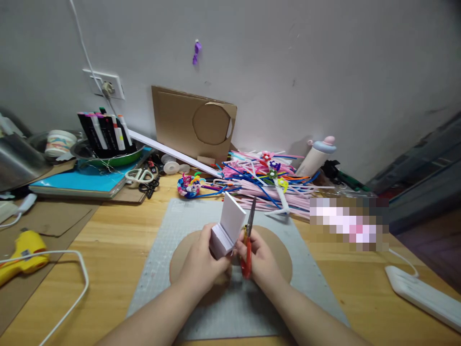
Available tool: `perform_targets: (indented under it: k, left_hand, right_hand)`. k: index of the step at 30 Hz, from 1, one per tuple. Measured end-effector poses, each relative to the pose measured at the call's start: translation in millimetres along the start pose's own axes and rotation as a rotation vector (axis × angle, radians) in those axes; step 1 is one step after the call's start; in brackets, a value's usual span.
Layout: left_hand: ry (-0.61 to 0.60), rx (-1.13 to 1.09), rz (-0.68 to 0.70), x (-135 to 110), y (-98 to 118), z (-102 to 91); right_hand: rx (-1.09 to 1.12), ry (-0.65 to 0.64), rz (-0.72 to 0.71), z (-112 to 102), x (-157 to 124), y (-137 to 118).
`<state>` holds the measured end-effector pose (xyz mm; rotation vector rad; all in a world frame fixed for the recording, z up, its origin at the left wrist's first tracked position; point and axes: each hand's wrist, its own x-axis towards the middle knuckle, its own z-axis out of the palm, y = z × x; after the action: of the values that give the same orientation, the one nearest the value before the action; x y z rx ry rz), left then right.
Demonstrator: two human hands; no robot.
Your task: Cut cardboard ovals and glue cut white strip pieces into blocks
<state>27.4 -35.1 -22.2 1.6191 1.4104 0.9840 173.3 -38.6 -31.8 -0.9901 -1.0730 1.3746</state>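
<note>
While a white piece (233, 217) is grasped by the fingers of the left hand (201, 263), a pair of scissors (247, 257) with red handles is gripped by the fingers of the right hand (265, 262), the blades pointed upward and away. The white piece, made up of a flat upright panel and a layered block, is held just beside the scissors; whether it is also touched by the right fingertips cannot be told. Both hands are held over a round cardboard disc (182, 250), which is laid on a grey cutting mat (153, 283) on the wooden surface (104, 230). Beyond the mat, coloured pipe cleaners (248, 187) are heaped, and cardboard sheets (175, 115) are leaned against the wall (252, 29). At the left, a yellow glue gun (34, 250) is laid down.
</note>
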Motion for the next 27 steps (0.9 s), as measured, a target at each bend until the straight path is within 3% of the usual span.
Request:
perform_targets:
  k: [7, 13, 21, 27]
  left_hand:
    - [-0.024, -0.037, -0.023, -0.8, 2.5, 3.4]
    - [0.001, -0.087, -0.015, -3.4, 2.9, 4.4]
    - [0.054, -0.144, 0.008, 1.2, -5.3, 6.5]
    - [0.023, -0.111, 0.028, 1.4, -4.3, 5.3]
  right_hand:
    - [0.025, 0.030, 0.125, 2.8, 0.3, -4.4]
    - [0.183, 0.063, 0.253, 6.6, -1.6, -5.8]
    - [0.205, 0.021, 0.240, 4.1, -0.5, -5.2]
    - [0.166, 0.021, 0.223, 1.6, -0.2, -3.5]
